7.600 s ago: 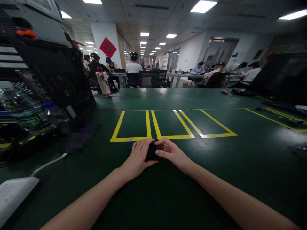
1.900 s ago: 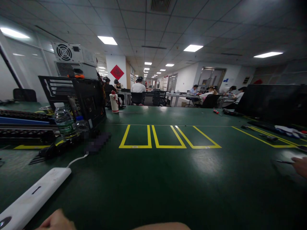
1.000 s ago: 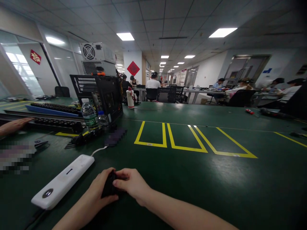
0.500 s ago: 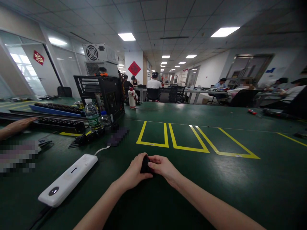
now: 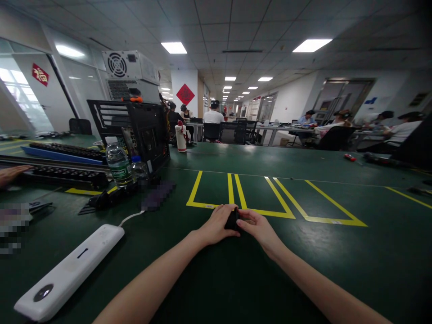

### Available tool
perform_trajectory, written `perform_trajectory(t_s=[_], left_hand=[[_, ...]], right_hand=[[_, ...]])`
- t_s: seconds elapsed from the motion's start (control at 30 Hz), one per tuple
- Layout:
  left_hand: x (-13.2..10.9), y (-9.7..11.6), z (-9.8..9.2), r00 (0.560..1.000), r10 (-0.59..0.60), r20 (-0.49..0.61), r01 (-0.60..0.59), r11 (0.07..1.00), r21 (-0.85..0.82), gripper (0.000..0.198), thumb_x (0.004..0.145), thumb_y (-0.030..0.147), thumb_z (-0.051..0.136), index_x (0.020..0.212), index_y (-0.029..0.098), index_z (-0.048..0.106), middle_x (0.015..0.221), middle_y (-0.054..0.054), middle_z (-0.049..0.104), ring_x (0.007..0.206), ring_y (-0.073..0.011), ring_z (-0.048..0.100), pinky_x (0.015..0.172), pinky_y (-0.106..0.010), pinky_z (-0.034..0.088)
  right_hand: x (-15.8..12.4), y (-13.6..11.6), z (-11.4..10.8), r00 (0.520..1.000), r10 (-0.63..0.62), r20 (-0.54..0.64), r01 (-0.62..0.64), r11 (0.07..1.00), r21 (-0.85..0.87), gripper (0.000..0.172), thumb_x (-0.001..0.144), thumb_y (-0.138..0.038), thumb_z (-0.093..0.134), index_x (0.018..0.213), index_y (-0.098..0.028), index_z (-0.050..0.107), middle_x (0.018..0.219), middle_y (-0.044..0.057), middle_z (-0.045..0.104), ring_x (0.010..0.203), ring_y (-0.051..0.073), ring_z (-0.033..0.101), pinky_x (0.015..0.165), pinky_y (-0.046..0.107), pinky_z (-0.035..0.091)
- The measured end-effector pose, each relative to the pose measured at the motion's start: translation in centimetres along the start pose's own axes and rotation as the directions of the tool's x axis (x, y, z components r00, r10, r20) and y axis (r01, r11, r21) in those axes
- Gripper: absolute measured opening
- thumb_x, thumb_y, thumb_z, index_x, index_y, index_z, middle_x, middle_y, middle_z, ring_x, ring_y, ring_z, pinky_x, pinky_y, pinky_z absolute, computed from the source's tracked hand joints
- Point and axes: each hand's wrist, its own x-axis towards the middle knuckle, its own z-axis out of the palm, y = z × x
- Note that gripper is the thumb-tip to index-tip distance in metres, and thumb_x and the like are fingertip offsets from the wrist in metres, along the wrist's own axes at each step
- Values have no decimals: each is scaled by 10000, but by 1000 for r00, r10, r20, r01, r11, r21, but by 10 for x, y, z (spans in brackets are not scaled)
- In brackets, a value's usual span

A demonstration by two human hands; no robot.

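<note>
Both hands have slid forward since half a second ago, up to the yellow tape boxes (image 5: 216, 191). Near left: white power strip (image 5: 67, 275) on the green table (image 5: 337, 270). Left hand (image 5: 218, 223) curled around a small black object (image 5: 232, 220); right hand (image 5: 259, 228) pinches its other side with the fingers closed. Object sits between the hands, low over the table. Beyond, left: water bottle (image 5: 118, 162), black computer frame (image 5: 138, 130). Far back: seated people.
</note>
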Motion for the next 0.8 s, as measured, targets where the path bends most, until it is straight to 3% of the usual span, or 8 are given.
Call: perform_trajectory(t_s=[0.23,0.47,0.7,0.8], left_hand=[[1,-7,3,1000,11,-17,-11,1000,-10,664,651,332,651,1195,242,281,1191,-66,419,1121,-228,372,958,-420,275],[2,-5,2,1000,-22,-6,22,1000,-14,614,677,291,630,1182,251,282,1168,-52,420,1100,-221,378,942,-413,294],[2,-4,3,999,-38,-29,37,999,-23,597,669,267,633,1164,239,301,1146,-58,429,1074,-226,392,926,-406,307],[2,-4,4,998,-45,-31,44,998,-38,613,664,256,636,1173,246,294,1157,-56,421,1075,-229,388,924,-407,311]], right_hand=[[5,11,1,997,-76,24,75,997,33,295,676,-238,592,963,-198,539,964,38,596,918,174,551,862,347,404],[2,9,0,996,-63,61,61,998,34,301,687,-235,587,980,-208,523,1013,34,569,991,179,521,894,350,392],[1,2,5,1000,-15,-11,15,1000,11,255,712,-343,546,935,-220,553,974,29,586,903,184,552,787,332,445],[2,1,5,1000,-10,-11,10,1000,13,260,703,-322,559,944,-226,551,1016,29,577,940,183,541,825,333,426]])
